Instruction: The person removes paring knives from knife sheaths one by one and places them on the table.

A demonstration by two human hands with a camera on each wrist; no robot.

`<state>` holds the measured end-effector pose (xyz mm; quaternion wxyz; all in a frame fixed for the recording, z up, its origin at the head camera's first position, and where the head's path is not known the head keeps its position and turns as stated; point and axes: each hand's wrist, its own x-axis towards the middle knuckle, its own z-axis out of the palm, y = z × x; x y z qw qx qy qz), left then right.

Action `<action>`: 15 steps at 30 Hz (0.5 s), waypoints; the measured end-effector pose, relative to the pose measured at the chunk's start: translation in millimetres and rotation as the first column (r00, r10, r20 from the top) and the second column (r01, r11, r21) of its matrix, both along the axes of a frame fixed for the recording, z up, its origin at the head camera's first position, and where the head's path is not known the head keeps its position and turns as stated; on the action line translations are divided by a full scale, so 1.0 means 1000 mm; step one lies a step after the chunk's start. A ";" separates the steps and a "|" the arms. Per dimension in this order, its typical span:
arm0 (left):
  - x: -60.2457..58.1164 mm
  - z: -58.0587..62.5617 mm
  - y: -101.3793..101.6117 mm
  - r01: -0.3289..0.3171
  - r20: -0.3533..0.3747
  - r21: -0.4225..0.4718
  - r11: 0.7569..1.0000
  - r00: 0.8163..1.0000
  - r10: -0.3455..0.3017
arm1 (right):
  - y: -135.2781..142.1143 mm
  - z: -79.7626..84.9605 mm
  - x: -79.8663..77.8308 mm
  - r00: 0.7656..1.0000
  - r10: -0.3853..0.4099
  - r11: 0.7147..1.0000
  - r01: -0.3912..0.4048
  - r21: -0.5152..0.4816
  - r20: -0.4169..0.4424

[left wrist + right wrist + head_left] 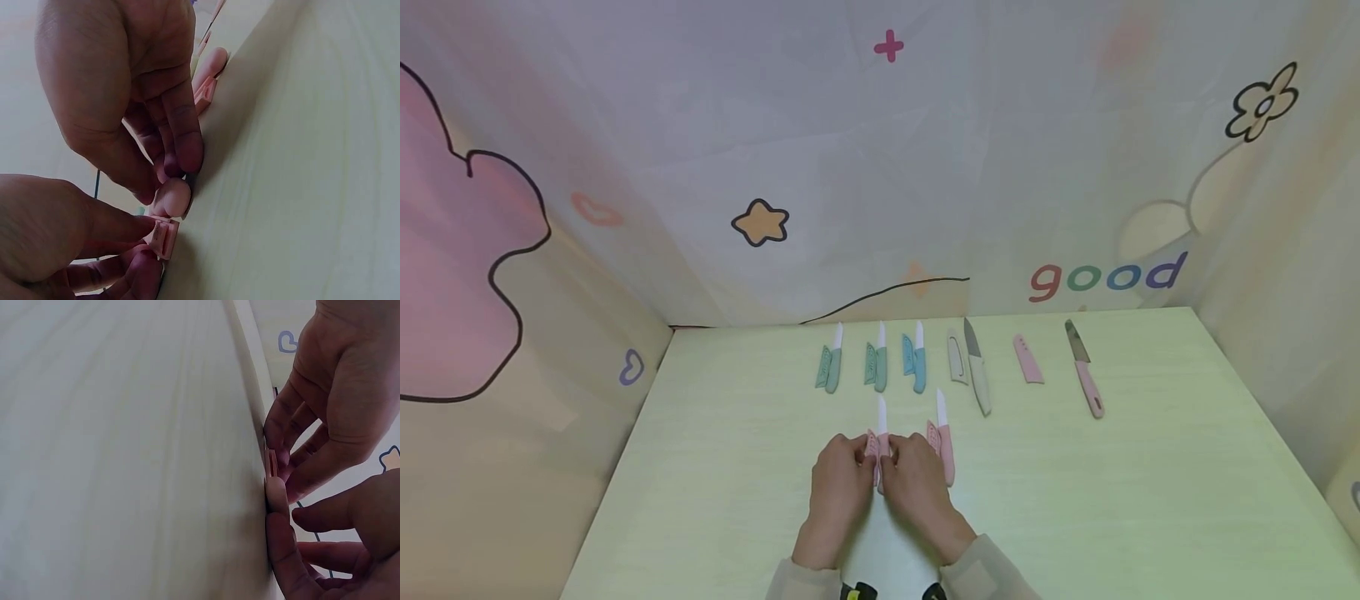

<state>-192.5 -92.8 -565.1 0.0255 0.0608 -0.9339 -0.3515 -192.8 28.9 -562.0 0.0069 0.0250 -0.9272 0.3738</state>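
Near the front of the table, a small pink-handled knife (pixel 883 442) lies with its white blade pointing away, beside a patterned pink sheath (pixel 872 445). My left hand (pixel 841 482) pinches the sheath between thumb and fingers. On the other side, my right hand (pixel 916 479) pinches the knife's handle. In the left wrist view, the sheath's open end (pixel 165 239) sits right alongside the rounded handle end (pixel 174 197), both low over the tabletop. A second pink knife (pixel 946 446) lies just right of my right hand, its sheath (pixel 932 435) partly hidden by that hand.
Along the back lie green knives (pixel 880 371) and a blue knife (pixel 920 367), each with its sheath. Further right are a larger white-handled knife (pixel 977 375) with a white sheath (pixel 957 358), a pink sheath (pixel 1027 360) and a large pink-handled knife (pixel 1087 383). Printed cloth (pixel 850 150) hangs behind.
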 end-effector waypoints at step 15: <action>0.002 0.010 -0.003 -0.063 -0.108 -0.066 0.996 0.993 0.056 | 0.021 0.009 0.003 0.996 -0.031 0.999 0.029 -0.023 -0.087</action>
